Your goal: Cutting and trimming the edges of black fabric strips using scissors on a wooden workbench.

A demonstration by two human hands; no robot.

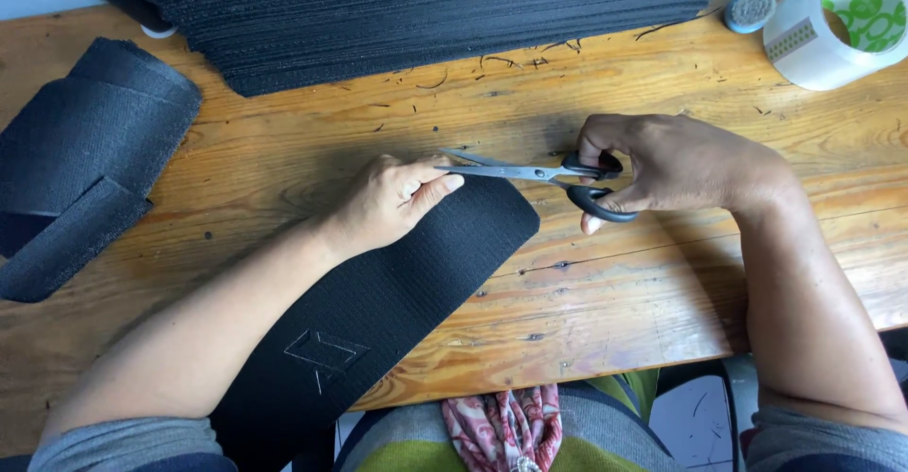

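hands (397, 202) 2; scissors (530, 173) 1; tape roll (837, 23) 1; fabric strip (378, 302) 1

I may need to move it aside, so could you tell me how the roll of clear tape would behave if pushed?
The tape roll lies flat on the wooden table, so it would probably slide rather than roll. Its hollow core suggests it is fairly light.

long black ribbed fabric strap (378, 311), pale stitched diamond outline near one end. metal scissors (544, 177): silver blades, black loop handles. rolled black fabric strap (76, 150), plain. stack of black fabric pieces (426, 8). honey-brown varnished wooden table (662, 283), dark grain. clear roll of packing tape (837, 23), green-and-white patterned core. red-and-white patterned cloth (506, 425).
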